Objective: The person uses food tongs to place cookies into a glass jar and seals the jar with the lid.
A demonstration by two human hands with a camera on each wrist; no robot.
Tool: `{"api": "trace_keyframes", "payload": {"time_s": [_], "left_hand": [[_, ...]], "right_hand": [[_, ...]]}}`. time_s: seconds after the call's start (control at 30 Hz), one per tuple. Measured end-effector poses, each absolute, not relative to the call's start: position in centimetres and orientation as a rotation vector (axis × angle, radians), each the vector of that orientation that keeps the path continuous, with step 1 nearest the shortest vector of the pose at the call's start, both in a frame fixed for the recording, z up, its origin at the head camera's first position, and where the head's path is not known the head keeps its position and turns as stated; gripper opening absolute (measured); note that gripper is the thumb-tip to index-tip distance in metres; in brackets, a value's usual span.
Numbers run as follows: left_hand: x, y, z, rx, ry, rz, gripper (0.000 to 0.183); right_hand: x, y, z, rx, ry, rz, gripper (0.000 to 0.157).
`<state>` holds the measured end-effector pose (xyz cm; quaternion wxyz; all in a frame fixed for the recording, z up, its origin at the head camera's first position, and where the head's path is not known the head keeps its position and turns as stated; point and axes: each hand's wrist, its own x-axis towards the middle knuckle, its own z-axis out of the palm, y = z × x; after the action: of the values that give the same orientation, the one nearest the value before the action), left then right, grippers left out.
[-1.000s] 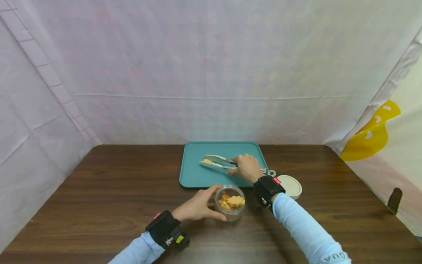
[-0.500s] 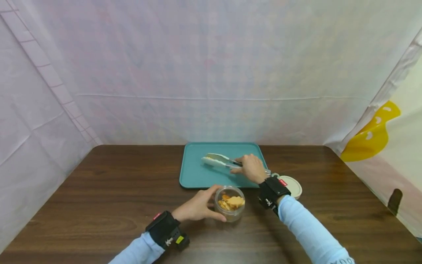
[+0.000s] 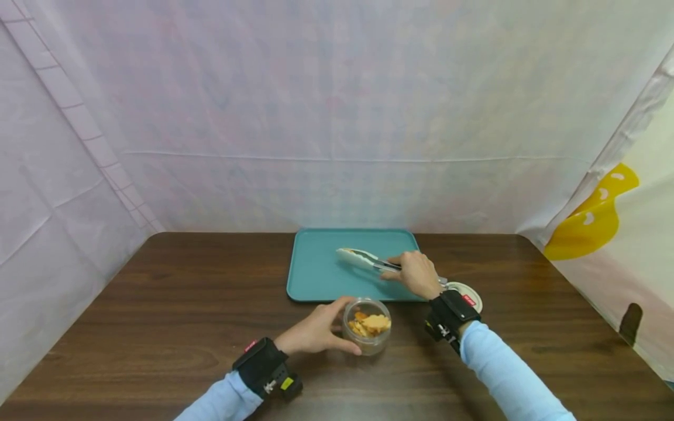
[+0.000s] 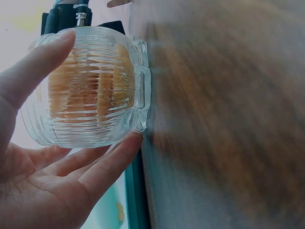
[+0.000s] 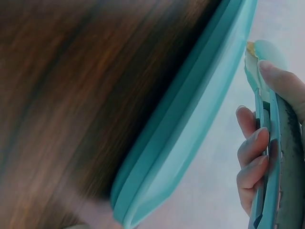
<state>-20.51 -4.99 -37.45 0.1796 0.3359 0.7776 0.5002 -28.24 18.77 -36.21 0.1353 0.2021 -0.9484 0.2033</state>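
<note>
My left hand (image 3: 316, 330) is wrapped around a ribbed glass jar (image 4: 90, 133), thumb on one side and fingers on the other. Yellow-orange chip-like pieces (image 3: 372, 324) fill part of the open jar, which stands upright in front of the tray. Over the right part of the teal tray (image 3: 308, 280), my right hand (image 3: 416, 273) grips a pair of tongs (image 3: 362, 258) by its metal arms. The pale tips point left and are nearly together. In the right wrist view, a bit of a yellowish piece (image 5: 250, 48) shows between the tips.
A round off-white lid (image 3: 461, 289) lies right of the tray, partly covered by the right wristband (image 3: 453, 316). Everything stands on a dark wooden table (image 3: 200, 292). Pale cloth (image 3: 337, 117) hangs behind the table and along its sides.
My right hand has moved right and slightly toward me with the tongs, whose tips have come together. The left hand and the jar have stayed in place.
</note>
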Motion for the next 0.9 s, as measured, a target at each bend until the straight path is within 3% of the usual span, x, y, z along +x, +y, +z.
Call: {"api": "trace_keyframes", "payload": {"time_s": [0.73, 0.9], "left_hand": [[-20.6, -5.1, -37.5, 0.947, 2.200, 1.408, 0.073], [-20.7, -5.0, -37.4, 0.950, 2.203, 1.411, 0.073]], "right_hand": [[-24.1, 22.3, -34.4, 0.658, -2.700, 0.672, 0.047], [-22.8, 22.7, -33.7, 0.673, -2.692, 0.699, 0.043]]}}
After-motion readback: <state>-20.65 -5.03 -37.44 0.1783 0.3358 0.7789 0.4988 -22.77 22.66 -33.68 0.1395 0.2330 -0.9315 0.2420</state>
